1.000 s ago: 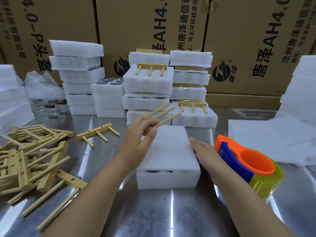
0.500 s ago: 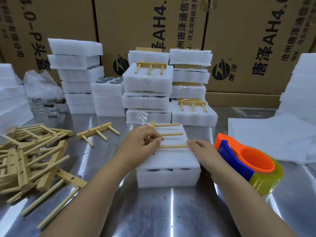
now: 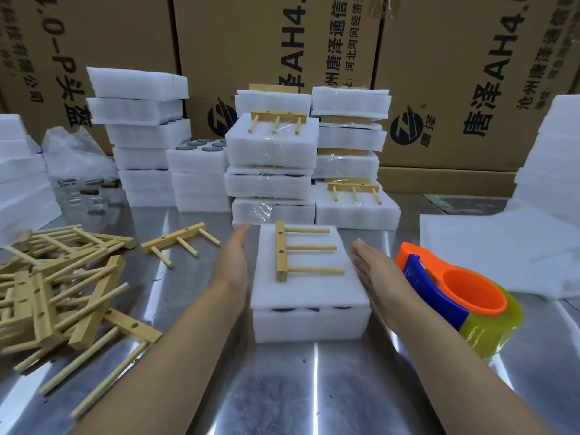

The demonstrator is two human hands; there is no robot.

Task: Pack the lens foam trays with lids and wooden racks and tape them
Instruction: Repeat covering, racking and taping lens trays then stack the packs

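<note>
foam tray between left hand and right hand, fingers straight, holding nothing

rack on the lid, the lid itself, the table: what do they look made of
Rack: pale, bare-looking wood with a matte surface, a drilled bar with three round dowels. Lid: white foam, matte, with a soft, slightly fuzzy surface. Table: metal, probably stainless steel, glossy, with streaky reflections of light.
</note>
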